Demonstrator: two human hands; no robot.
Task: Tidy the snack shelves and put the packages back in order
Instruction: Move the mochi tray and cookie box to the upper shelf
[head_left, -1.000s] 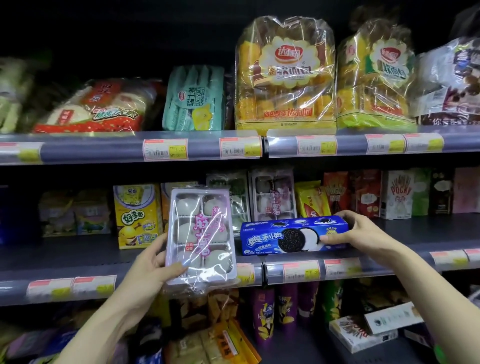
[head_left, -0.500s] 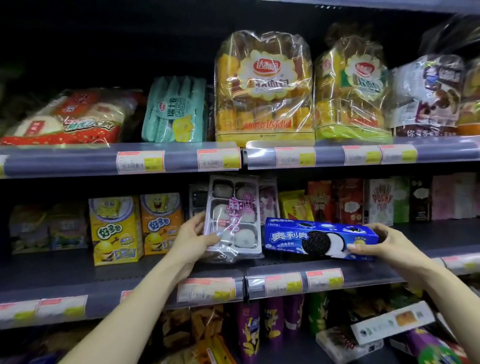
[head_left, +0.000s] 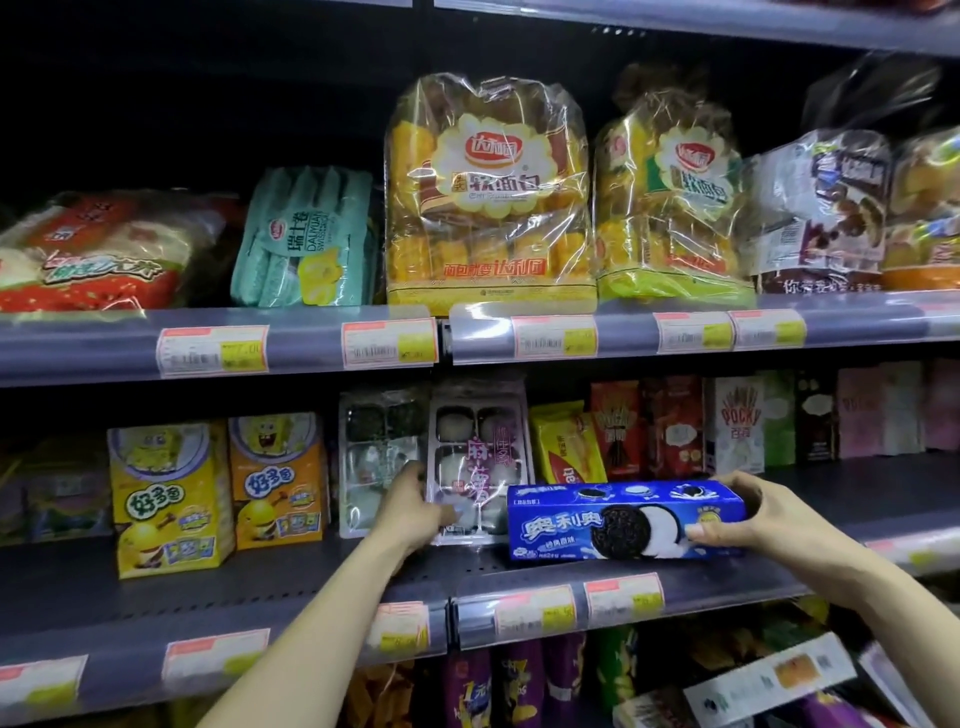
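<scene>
The left hand (head_left: 415, 512) grips the clear plastic mochi tray (head_left: 480, 462) upright on the middle shelf (head_left: 291, 582). The right hand's fingers (head_left: 748, 491) curl round the blue cardboard cookie box (head_left: 623, 519), set just in front. Nudging the box back could topple that upright tray.

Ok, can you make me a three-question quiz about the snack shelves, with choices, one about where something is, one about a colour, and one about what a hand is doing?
1. Where does the blue cookie box sit?
A. top shelf
B. middle shelf
C. floor

2. What colour are the two cartoon sponge boxes?
A. yellow
B. pink
C. black

3. What is the left hand doing?
A. hanging free
B. holding a bottle
C. holding the clear mochi tray

Answers:
1 B, the box rests on the middle shelf, gripped at its end by the right hand.
2 A, both boxes are mainly yellow.
3 C, its fingers are against the tray's lower left edge, standing it upright beside a second tray.
</scene>
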